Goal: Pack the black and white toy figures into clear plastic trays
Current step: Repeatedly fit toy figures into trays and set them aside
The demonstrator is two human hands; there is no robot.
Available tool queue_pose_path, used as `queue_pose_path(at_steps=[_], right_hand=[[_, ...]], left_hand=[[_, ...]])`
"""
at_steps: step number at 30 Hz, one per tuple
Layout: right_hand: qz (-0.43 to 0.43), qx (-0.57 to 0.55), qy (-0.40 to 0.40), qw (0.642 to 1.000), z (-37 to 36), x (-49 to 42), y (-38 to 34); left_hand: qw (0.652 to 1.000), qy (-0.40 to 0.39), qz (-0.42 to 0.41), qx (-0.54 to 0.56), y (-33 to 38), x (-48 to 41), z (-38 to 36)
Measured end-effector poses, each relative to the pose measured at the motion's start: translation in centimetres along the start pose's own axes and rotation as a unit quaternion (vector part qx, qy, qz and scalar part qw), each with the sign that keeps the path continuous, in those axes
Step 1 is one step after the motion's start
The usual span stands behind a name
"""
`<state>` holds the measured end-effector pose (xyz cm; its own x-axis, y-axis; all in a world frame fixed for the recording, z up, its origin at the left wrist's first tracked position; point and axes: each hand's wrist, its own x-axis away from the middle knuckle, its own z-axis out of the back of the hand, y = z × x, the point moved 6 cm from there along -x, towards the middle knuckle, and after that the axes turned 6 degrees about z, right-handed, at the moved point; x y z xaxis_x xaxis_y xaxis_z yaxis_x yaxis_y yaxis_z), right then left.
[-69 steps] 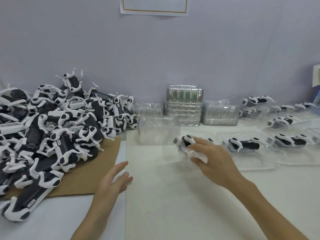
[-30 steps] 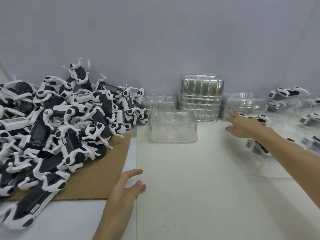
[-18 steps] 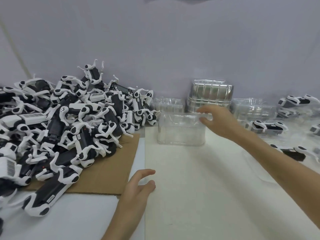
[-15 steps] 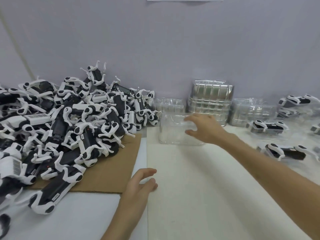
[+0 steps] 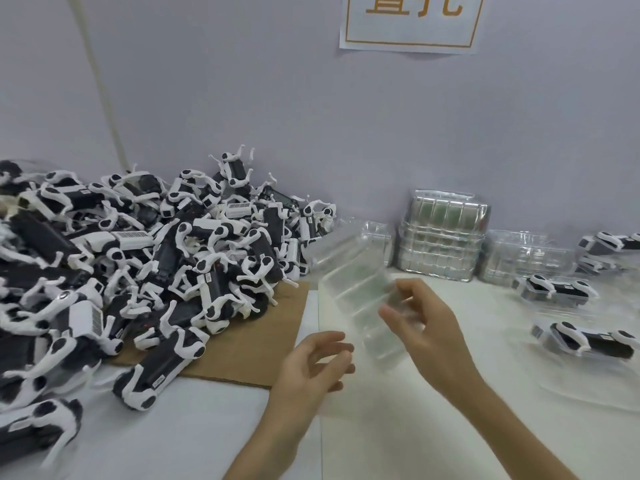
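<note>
White worktop [image 5: 398, 438] fills the near ground. Over it the left hand [image 5: 311, 370] hangs with its fingers loosely curled and apart, holding nothing. Its fingertips are just beside the lower end of a clear tray [image 5: 353, 299], and blur hides whether they touch it. The right hand [image 5: 427, 336] pinches that tray at its right edge between thumb and fingers and carries it tilted above the worktop, its upper end leaning away to the left.

Left of the hands lies a cardboard sheet [image 5: 252, 341]. On it and beyond it the toy figures [image 5: 162, 268] lie heaped with their legs interlocked, and none is in the held tray yet. To the right, packed figures [image 5: 557, 289] sit in their own clear shells, well apart from the heap. Against the wall [image 5: 311, 116] stand stacks of empty trays [image 5: 441, 242], with a paper sign [image 5: 412, 22] above.

As I judge the risks, the tray looks thin and slick and is held at one edge only, so it may flex or slip from the pinch before the left hand steadies it. It may also be two nested shells, which I cannot tell. Drawing one figure from the heap could snag neighbouring legs and drag others off the cardboard.
</note>
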<state>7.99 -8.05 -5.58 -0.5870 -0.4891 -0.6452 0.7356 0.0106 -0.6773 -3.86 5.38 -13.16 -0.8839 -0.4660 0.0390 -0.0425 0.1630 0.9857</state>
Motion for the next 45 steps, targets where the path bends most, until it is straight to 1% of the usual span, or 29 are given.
queue_pose_path(at_steps=[3,6,11,15,19,23,25,30,33,35,36,38,39,41,45], right_hand=[[0.007,-0.028,-0.003,1.0,-1.5,2.5,-1.2],[0.01,-0.023,0.004,1.0,-2.5,3.8,-1.3],[-0.04,-0.055,0.009,0.998,-1.7,4.4,-0.1],[-0.039,-0.065,-0.001,0.997,-1.8,4.6,-0.6],[-0.03,-0.062,0.006,0.998,-1.8,4.6,-0.8],[-0.023,-0.065,0.033,0.997,-1.1,4.4,-0.9],[-0.022,-0.066,0.046,0.997,-0.7,4.3,-0.9],[-0.017,-0.059,0.103,0.993,1.0,3.8,-0.6],[-0.017,-0.044,0.158,0.986,2.8,3.5,-0.2],[-0.022,-0.02,0.182,0.983,4.0,3.3,0.3],[-0.022,0.009,0.187,0.982,4.6,3.3,0.6],[-0.015,0.122,0.181,0.976,5.4,3.2,1.1],[-0.018,0.186,0.171,0.967,5.6,3.2,1.5],[-0.036,0.263,0.15,0.953,6.0,3.4,2.6],[-0.085,0.29,0.128,0.944,6.5,3.7,4.6]], left_hand=[[0.998,0.009,-0.054,0.009,1.0,0.3,0.2],[0.997,-0.001,-0.073,0.009,1.6,0.5,0.4],[0.995,-0.049,-0.064,0.05,1.8,0.8,-0.4],[0.996,-0.03,-0.071,0.045,1.9,0.8,-0.1],[0.996,-0.026,-0.059,0.057,1.6,0.5,0.4],[0.995,-0.057,-0.044,0.071,1.4,0.4,0.0],[0.995,-0.057,-0.046,0.072,1.4,0.4,0.1],[0.995,-0.016,-0.048,0.082,1.5,0.2,0.9],[0.995,0.012,-0.046,0.091,1.5,0.0,1.8],[0.992,0.028,-0.041,0.12,1.1,-0.4,2.5],[0.989,0.032,-0.037,0.142,1.0,-0.6,2.8],[0.982,0.032,-0.027,0.184,0.7,-0.8,3.1],[0.98,0.029,-0.021,0.198,0.7,-0.8,3.2],[0.975,0.019,-0.01,0.22,0.7,-0.8,3.1],[0.955,0.016,0.02,0.295,0.1,-0.9,3.3]])
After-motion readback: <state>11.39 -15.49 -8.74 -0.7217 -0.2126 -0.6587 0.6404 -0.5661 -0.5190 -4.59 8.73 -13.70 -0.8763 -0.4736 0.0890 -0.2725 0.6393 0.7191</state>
